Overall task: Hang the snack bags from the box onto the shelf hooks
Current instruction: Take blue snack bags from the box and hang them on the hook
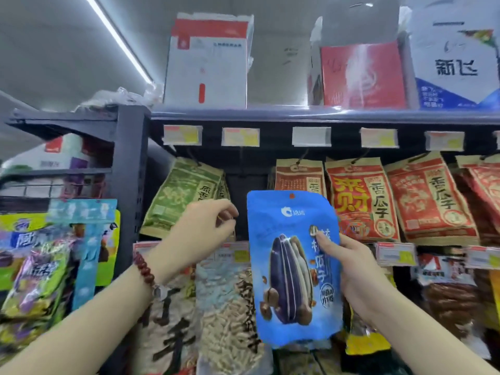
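A blue snack bag (286, 266) with a sunflower-seed picture is held upright in front of the shelf, its hang hole at the top. My right hand (351, 269) grips its right edge, thumb on the front. My left hand (205, 226) is raised beside the bag's upper left, thumb and forefinger pinched together near a dark empty hook slot (243, 171) between a green bag (181, 196) and red bags (362, 204). Whether the fingers hold the hook is unclear. A bead bracelet is on the left wrist. The source box is out of view.
Red and tan seed bags (430, 196) hang in a row to the right under price tags (311, 136). Cartons (208, 60) stand on the top shelf. More bags (224, 315) hang on the row below. A dark upright post (130, 174) borders a side rack of snacks at left.
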{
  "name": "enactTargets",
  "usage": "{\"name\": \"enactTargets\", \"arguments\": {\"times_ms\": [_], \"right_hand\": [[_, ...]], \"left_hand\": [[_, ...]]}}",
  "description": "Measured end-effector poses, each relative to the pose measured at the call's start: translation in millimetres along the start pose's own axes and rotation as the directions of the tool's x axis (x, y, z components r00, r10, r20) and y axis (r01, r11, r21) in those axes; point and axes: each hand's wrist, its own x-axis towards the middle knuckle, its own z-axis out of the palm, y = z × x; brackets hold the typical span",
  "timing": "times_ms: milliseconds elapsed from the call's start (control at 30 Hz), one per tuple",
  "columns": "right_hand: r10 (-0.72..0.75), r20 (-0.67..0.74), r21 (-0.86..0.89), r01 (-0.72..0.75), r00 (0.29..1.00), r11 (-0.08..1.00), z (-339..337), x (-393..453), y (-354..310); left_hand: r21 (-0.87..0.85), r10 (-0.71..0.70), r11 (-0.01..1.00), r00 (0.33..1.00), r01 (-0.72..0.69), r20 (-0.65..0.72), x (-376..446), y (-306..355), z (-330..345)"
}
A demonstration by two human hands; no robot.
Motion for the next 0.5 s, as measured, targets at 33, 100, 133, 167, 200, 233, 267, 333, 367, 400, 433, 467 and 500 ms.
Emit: {"name": "enactTargets", "arguments": {"times_ms": [33, 100, 133, 167, 200, 233, 267, 333, 367, 400, 433, 467, 500], "right_hand": [[-0.007, -0.005, -0.01, 0.007, 1.0, 1.0, 8, 3, -2], [-0.015, -0.014, -0.029, 0.014, 1.0, 0.999, 22, 9, -8], [-0.019, -0.021, -0.04, 0.018, 1.0, 0.999, 27, 13, -11], [-0.024, -0.027, -0.054, 0.023, 0.999, 0.998, 31, 16, -14], [-0.032, -0.029, -0.069, 0.03, 0.999, 0.997, 34, 20, -18], [-0.04, -0.03, -0.087, 0.038, 0.999, 0.996, 37, 24, -21], [-0.047, -0.029, -0.105, 0.044, 0.998, 0.993, 39, 27, -25], [-0.061, -0.031, -0.132, 0.057, 0.998, 0.99, 42, 34, -34], [-0.071, -0.039, -0.143, 0.064, 0.997, 0.988, 43, 38, -37], [-0.081, -0.048, -0.159, 0.073, 0.996, 0.985, 43, 42, -40], [-0.091, -0.057, -0.181, 0.08, 0.994, 0.98, 43, 46, -42], [-0.098, -0.061, -0.201, 0.084, 0.993, 0.976, 44, 49, -43], [-0.098, -0.062, -0.213, 0.083, 0.993, 0.973, 44, 53, -44]], "left_hand": [[-0.007, 0.0, 1.0, 1.0, 0.0, -0.012, 8, -6, -8], [-0.006, -0.001, 1.0, 0.999, 0.001, -0.045, 23, -15, -20], [0.004, 0.003, 1.0, 0.998, -0.002, -0.066, 30, -20, -26], [0.011, 0.007, 1.0, 0.996, -0.006, -0.087, 38, -23, -30], [0.016, 0.009, 1.0, 0.994, -0.008, -0.109, 46, -27, -34], [0.02, 0.008, 1.0, 0.992, -0.005, -0.126, 54, -29, -38], [0.024, 0.004, 1.0, 0.99, -0.001, -0.141, 62, -30, -42], [0.03, 0.022, 0.999, 0.984, -0.017, -0.176, 81, -32, -50], [0.034, 0.048, 0.999, 0.98, -0.042, -0.193, 90, -32, -53], [0.04, 0.075, 0.997, 0.975, -0.068, -0.209, 98, -32, -56], [0.045, 0.097, 0.995, 0.971, -0.089, -0.22, 106, -32, -58], [0.052, 0.113, 0.993, 0.968, -0.104, -0.222, 111, -31, -59], [0.066, 0.13, 0.991, 0.968, -0.118, -0.214, 117, -31, -60]]}}
